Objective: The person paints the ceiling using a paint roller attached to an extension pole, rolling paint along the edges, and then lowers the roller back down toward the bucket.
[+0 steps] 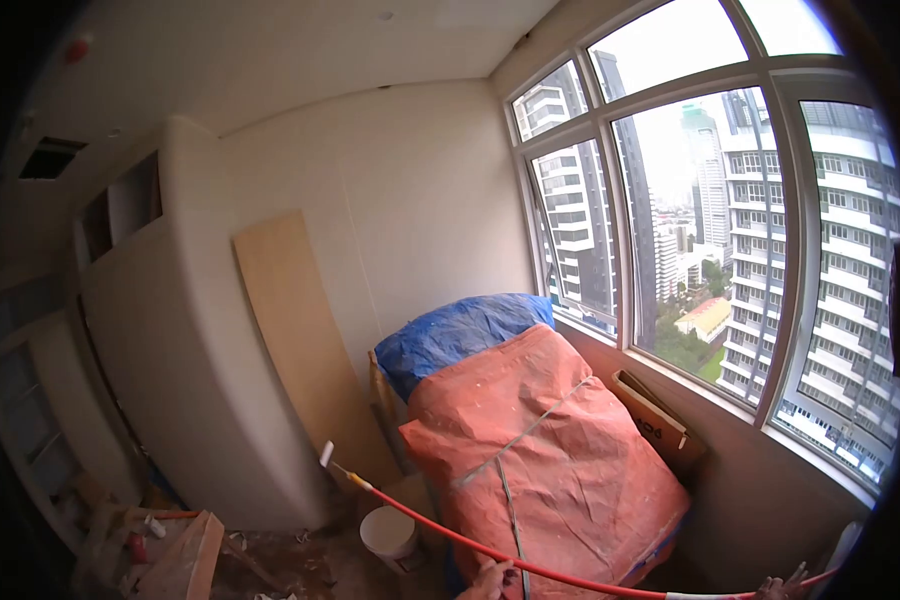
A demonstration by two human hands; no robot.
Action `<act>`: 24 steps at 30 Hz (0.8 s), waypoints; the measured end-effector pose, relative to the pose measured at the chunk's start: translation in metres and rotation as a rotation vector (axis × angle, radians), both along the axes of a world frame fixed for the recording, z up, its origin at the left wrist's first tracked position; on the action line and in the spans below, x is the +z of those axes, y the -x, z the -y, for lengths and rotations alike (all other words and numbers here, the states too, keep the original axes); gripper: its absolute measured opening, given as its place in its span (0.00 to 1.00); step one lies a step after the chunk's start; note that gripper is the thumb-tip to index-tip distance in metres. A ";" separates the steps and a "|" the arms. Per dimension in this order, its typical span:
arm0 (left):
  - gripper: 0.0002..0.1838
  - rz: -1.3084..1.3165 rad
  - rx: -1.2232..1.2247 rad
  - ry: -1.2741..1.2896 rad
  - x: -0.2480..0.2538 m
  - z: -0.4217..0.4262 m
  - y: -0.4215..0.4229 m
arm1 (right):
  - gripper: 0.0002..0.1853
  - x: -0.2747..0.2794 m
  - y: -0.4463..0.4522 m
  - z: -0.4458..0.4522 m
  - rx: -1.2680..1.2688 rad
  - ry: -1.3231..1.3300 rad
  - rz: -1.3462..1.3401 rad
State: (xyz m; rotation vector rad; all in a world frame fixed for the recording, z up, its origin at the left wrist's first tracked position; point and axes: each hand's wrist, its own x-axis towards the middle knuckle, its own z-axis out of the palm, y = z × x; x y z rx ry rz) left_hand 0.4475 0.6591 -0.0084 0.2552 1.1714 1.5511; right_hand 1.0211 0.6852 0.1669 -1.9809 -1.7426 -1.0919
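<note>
Bare left hand (487, 582), fingers clamped on a long, slim red pole (580, 580), and it's slanting right across the near side of the orange-red tarpaulin-covered pile (550, 430)! Right hand (782, 583) at the pole too, right of that pile; can't tell whether its fingers close. Small white cylindrical roller (327, 455) tips the pole, left of the pile.

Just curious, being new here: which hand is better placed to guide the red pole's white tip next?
Probably the left grip: it is closed around the red pole, nearer the white tip. The right grip is farther back along the pole.
</note>
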 end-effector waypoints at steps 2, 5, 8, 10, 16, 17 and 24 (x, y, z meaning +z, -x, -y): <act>0.03 -0.120 0.081 -0.044 0.040 -0.005 0.003 | 0.20 -0.010 0.007 -0.010 0.044 -0.099 -0.116; 0.05 -0.290 0.192 -0.130 0.101 -0.008 0.011 | 0.17 -0.017 0.019 -0.016 0.138 0.010 -0.274; 0.09 -0.443 0.269 -0.245 0.150 -0.019 0.030 | 0.17 -0.031 0.021 -0.026 0.350 0.198 -0.387; 0.10 -0.491 0.303 -0.327 0.191 -0.027 0.040 | 0.19 -0.043 0.022 -0.036 0.564 0.178 -0.385; 0.09 -0.418 0.366 -0.532 0.298 -0.062 0.044 | 0.17 -0.037 0.056 -0.030 0.713 0.526 -0.608; 0.11 -0.457 0.352 -0.560 0.306 -0.072 0.047 | 0.16 -0.040 0.059 -0.030 0.769 0.577 -0.678; 0.18 -0.664 0.249 -0.592 0.361 -0.155 0.066 | 0.12 -0.125 0.084 -0.033 0.891 0.550 -0.903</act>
